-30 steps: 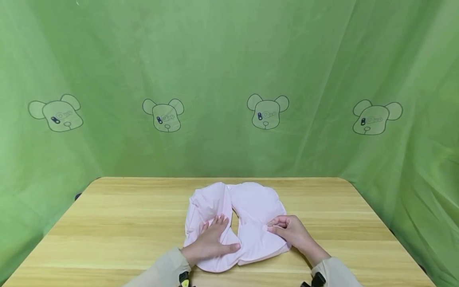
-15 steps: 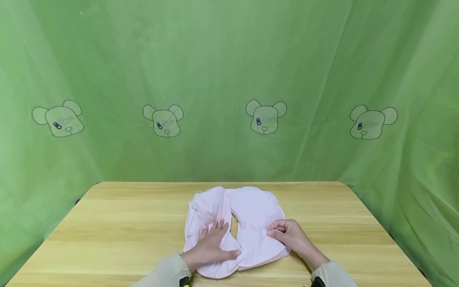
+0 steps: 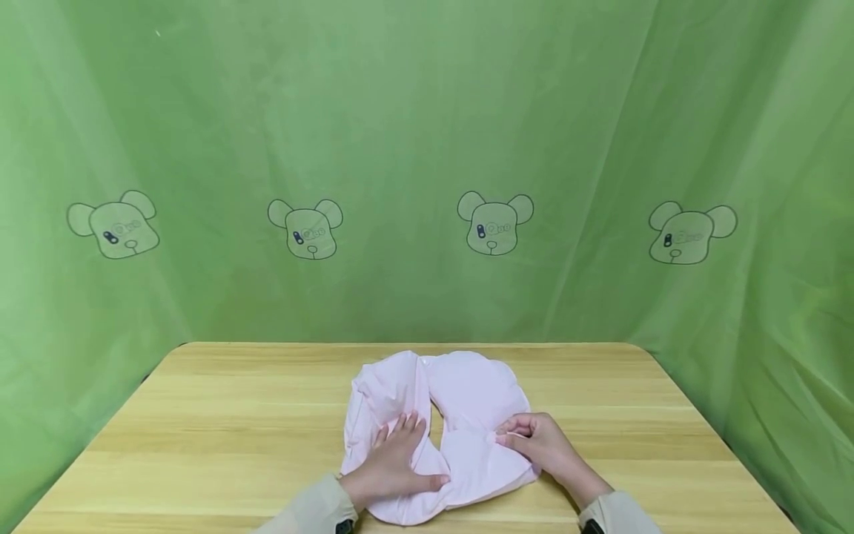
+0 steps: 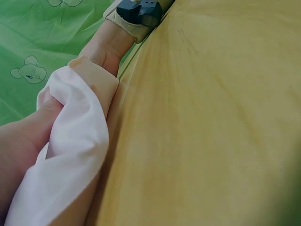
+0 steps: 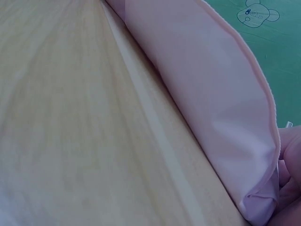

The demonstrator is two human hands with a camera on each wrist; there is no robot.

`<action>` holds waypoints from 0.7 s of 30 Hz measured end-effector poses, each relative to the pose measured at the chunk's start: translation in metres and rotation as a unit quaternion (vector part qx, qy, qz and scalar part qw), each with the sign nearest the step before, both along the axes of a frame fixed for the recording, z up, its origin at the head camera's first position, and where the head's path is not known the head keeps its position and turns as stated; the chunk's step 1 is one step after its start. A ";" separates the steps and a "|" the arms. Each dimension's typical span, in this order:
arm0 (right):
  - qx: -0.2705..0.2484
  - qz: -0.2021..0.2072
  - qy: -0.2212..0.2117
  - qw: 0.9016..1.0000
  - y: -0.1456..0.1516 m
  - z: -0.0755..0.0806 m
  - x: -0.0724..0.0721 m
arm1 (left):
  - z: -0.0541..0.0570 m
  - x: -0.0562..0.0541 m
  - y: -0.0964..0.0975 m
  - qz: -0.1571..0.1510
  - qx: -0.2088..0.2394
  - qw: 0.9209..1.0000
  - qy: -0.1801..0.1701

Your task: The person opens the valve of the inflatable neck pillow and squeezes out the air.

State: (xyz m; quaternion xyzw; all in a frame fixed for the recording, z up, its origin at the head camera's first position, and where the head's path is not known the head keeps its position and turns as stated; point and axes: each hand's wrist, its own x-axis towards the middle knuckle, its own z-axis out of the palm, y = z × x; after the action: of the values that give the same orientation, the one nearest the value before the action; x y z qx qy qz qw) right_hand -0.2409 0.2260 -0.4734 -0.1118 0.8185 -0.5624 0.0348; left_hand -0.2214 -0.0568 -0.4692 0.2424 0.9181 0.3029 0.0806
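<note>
A pale pink, puffy ring-shaped inflatable cushion (image 3: 470,386) lies creased on the table, with a narrow slit-like opening down its middle. My left hand (image 3: 395,460) lies on its left half, fingers spread and thumb pointing right across the near part. On the right half, the thumb and forefinger of my right hand (image 3: 539,439) pinch at a small whitish spot on the surface. The right wrist view shows a small clear valve-like tip (image 5: 288,125) beside that hand's fingers (image 5: 291,146). In the left wrist view, the cushion's folded near edge (image 4: 77,127) partly hides the hands.
The cushion lies on a light wooden table (image 3: 233,430) with rounded far corners. Green curtains (image 3: 400,111) printed with bear heads hang behind the table and along both sides. Dark devices are strapped at both wrists, such as the wrist camera (image 4: 138,12).
The whole scene sits slightly lower in the head view. Both hands keep nearly the same places and poses on the cushion.
</note>
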 end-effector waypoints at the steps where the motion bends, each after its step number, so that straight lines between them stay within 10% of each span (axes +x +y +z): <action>1: 0.000 0.000 0.000 1.000 0.000 0.000 0.000 | -0.001 0.000 0.000 0.000 -0.005 1.000 0.004; 21: -0.014 0.003 -0.008 1.000 0.000 -0.001 0.001 | -0.005 -0.002 0.002 -0.007 -0.037 0.999 0.029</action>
State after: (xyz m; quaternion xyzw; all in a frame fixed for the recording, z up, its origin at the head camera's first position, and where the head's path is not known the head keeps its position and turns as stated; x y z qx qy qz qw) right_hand -0.2399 0.2265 -0.4746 -0.1101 0.8102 -0.5743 0.0416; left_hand -0.2239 -0.0547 -0.4746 0.2543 0.9288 0.2615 0.0650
